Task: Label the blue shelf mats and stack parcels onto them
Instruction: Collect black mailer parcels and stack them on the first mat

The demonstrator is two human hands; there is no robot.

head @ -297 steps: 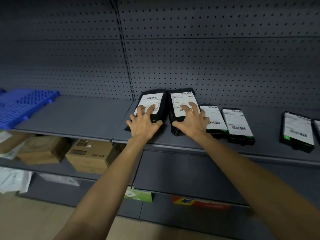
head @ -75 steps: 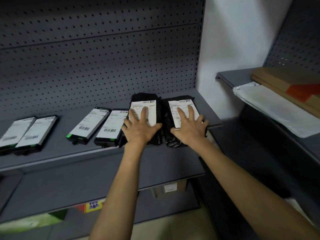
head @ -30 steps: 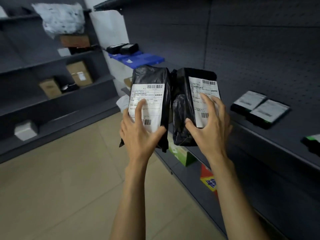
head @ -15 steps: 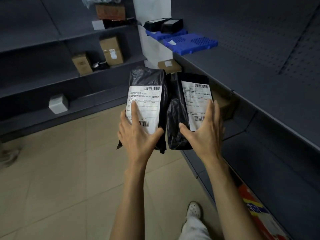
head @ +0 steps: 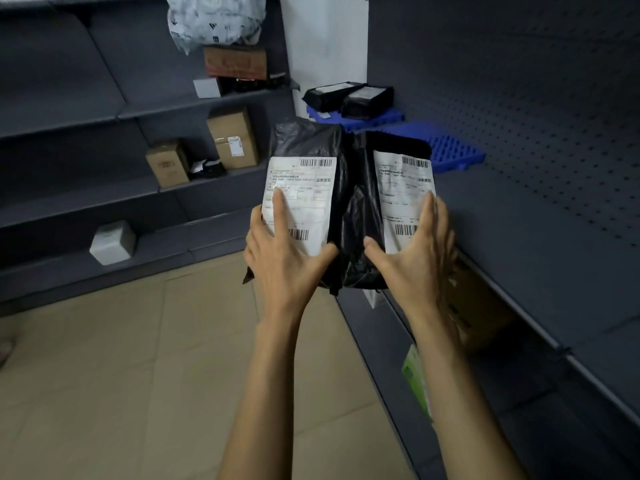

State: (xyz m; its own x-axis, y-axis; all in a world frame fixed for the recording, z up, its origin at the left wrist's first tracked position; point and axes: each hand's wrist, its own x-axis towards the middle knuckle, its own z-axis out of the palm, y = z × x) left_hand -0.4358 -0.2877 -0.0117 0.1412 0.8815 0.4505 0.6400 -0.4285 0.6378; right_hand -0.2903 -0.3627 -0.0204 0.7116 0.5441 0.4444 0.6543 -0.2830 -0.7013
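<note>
- Gripping a parcel apiece: left hand (head: pixel 284 268) clasps the left parcel (head: pixel 304 147), right hand (head: pixel 412 261) the right parcel (head: pixel 398 174), touching, before two blue mats (head: pixel 453 150).
- Two other parcels (head: pixel 349 97) lie on the farther mat (head: pixel 391 117).

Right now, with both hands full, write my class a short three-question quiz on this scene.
1. What lies on the far mat? A. two parcels B. a brown box C. nothing
2. True or false: the right hand holds nothing.
3. Fill in: the left hand holds a black parcel with a white ____ on it.

Key: 1 A, they lie side by side. 2 False, it grips a second parcel. 3 label.
</note>
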